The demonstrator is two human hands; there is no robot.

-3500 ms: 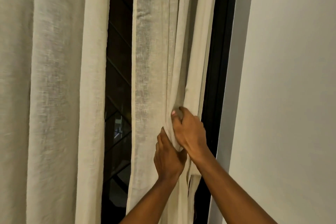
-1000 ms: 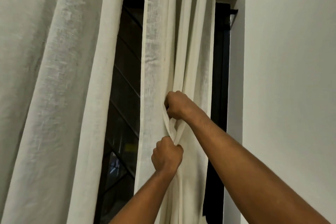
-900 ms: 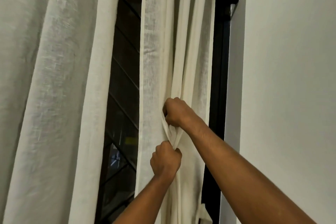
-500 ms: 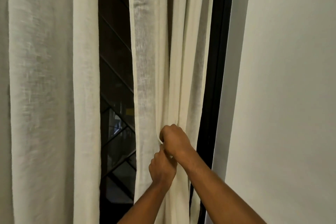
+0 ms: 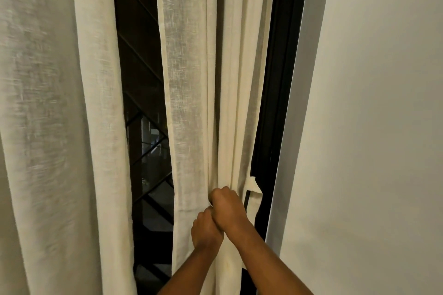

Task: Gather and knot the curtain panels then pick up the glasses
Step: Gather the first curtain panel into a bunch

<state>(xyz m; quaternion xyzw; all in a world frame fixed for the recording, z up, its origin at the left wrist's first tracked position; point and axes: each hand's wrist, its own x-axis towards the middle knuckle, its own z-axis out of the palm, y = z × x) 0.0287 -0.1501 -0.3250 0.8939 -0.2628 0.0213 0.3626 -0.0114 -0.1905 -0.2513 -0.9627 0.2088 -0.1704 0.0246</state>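
Observation:
A cream linen curtain panel [image 5: 191,93] hangs in gathered folds in front of a dark window. My right hand [image 5: 229,207] grips the bunched folds in a fist. Just below it my left hand [image 5: 206,230] grips the same bunch, knuckles touching the right hand. A short fabric end [image 5: 254,189] sticks out to the right of the bunch. A second, wider curtain panel [image 5: 55,127] hangs loose at the left. No glasses are in view.
Between the two panels shows the dark window [image 5: 141,84] with diagonal bars. A black window frame [image 5: 278,79] runs down beside the gathered panel. A plain white wall [image 5: 371,127] fills the right side.
Both hands have slid down the gathered panel and closed up until they touch. The view has tilted down, so the window top is out of sight.

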